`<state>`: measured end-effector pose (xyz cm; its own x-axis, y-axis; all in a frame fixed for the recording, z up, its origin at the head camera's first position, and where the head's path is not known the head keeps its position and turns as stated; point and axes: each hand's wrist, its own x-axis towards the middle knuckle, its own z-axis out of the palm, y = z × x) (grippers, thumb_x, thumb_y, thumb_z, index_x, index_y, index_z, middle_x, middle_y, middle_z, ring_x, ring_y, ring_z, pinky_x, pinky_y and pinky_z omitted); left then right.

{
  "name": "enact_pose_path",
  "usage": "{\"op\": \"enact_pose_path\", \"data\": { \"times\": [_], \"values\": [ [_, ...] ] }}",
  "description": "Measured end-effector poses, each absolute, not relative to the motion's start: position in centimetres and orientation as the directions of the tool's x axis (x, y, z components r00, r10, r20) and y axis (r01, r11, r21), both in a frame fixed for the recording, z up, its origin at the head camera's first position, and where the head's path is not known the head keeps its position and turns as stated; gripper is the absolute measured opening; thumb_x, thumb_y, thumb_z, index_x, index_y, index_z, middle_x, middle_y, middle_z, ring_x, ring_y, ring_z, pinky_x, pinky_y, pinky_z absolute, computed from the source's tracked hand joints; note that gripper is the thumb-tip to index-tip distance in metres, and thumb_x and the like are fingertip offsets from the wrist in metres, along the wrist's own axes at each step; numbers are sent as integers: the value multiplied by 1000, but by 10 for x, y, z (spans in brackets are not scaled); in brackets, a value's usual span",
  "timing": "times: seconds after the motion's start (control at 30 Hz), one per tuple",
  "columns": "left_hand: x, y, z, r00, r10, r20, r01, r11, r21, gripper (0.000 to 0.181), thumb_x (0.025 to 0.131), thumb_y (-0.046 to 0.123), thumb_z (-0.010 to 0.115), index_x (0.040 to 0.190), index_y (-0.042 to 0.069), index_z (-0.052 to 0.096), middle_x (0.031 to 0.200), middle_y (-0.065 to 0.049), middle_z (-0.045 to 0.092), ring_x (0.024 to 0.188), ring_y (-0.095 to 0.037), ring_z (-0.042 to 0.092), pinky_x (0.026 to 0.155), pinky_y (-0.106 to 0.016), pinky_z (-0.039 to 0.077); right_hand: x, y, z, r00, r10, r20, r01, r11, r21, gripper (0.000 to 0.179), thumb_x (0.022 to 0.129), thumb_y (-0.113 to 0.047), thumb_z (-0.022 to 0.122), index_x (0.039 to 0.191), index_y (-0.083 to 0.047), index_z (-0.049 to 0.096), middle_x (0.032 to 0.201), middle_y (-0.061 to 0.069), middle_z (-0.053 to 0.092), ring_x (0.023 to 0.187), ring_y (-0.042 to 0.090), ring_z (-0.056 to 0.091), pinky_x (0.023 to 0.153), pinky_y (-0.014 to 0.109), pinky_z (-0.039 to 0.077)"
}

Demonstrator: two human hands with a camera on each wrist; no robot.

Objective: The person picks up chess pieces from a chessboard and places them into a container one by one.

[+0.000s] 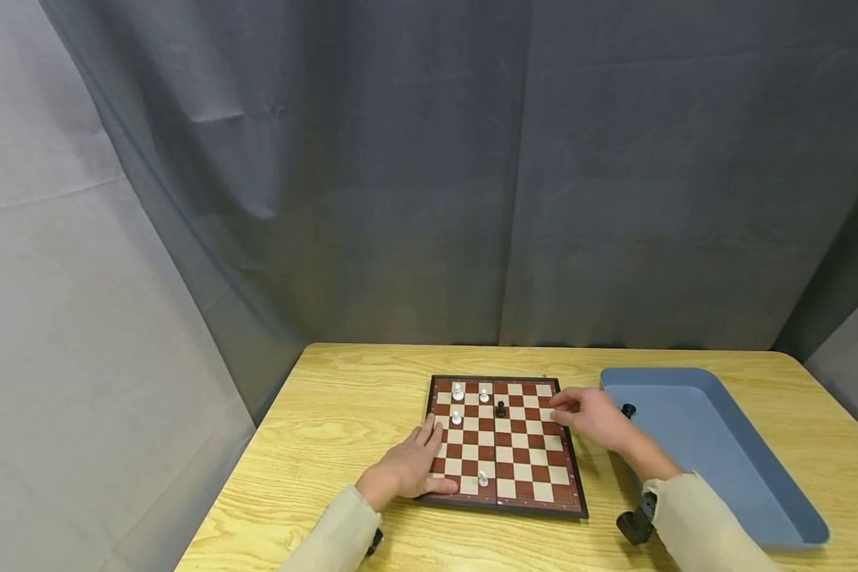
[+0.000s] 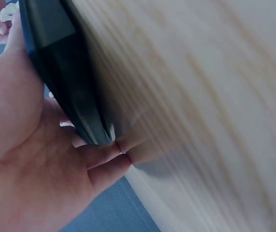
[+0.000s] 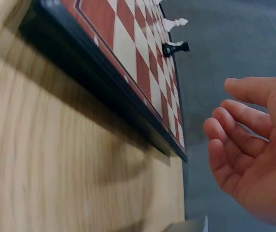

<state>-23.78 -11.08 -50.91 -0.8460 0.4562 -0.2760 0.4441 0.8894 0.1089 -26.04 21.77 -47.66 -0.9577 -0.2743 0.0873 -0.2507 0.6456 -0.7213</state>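
On the wooden table lies a chessboard (image 1: 522, 459) with red-brown and cream squares. My left hand (image 1: 409, 462) rests on its left edge, fingers straight and thumb over the near left corner. Just above the right edge is my right hand (image 1: 593, 417), fingers loosely bent; the right wrist view shows nothing between them. A black chess piece (image 1: 500, 409), rook-like in the right wrist view, stands near the board's middle fold. White chess pieces stand at the far left, including a larger one (image 1: 458, 391) and two small ones. Another white piece (image 1: 482, 478) sits near the front, seemingly tilted.
A blue-grey tray (image 1: 758, 453) stands right of the board, partly behind the right forearm. By its left wall shows a small black object (image 1: 628, 411), kind unclear. Grey curtains (image 1: 415, 199) hang behind the wooden table (image 1: 314, 429).
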Motion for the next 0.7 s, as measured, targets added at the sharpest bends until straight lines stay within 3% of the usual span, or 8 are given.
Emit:
{"op": "enact_pose_path", "data": {
  "times": [0.4, 0.7],
  "values": [
    [-236, -113, -507, -845, 457, -279, 447, 889, 103, 103, 80, 72, 45, 153, 9, 11, 158, -11, 1, 140, -30, 20, 101, -39, 39, -274, 181, -497, -974, -213, 82, -193, 575, -795, 27, 91, -12, 64, 112, 4, 64, 90, 5, 63, 76, 16, 58, 61, 32, 47],
    [-235, -113, -503, -847, 460, -269, 450, 887, 100, 102, 80, 71, 48, 153, 8, 15, 158, -12, 4, 140, -30, 21, 101, -39, 39, -283, 163, -506, -986, -159, 52, -137, 587, -798, 25, 88, -13, 68, 108, 2, 66, 88, 4, 64, 74, 15, 59, 64, 32, 49]
  ]
}}
